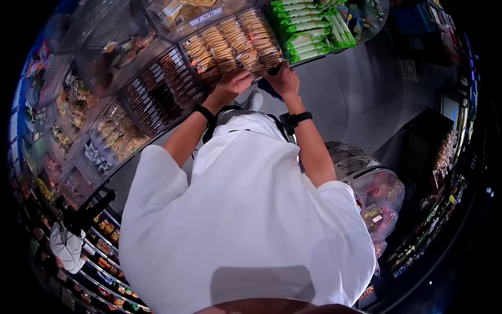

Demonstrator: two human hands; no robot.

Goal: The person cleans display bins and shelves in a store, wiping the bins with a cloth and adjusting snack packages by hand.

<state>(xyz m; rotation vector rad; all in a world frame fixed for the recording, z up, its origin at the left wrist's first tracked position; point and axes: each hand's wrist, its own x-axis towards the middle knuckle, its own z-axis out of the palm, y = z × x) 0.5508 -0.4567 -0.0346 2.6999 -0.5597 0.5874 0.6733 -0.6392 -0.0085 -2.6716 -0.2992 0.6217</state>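
Observation:
Rows of round, light-brown cookies in clear wrapping (230, 44) fill a clear bin at the top middle of the head view. At the bin's near edge, my left hand (234, 86) has its fingers curled in against the front ends of the middle rows. My right hand (285, 82) is closed at the bin's near right corner, by the last row. Its fingertips touch a dark spot there. What either hand grips is hidden by the fingers.
Left of the cookies are a bin of dark wrapped bars (162, 91) and one of bagged snacks (117, 131). Green packets (303, 26) lie to the right. Clear domed containers (376, 183) stand behind my right arm. A person's white sleeve (67, 246) shows at lower left.

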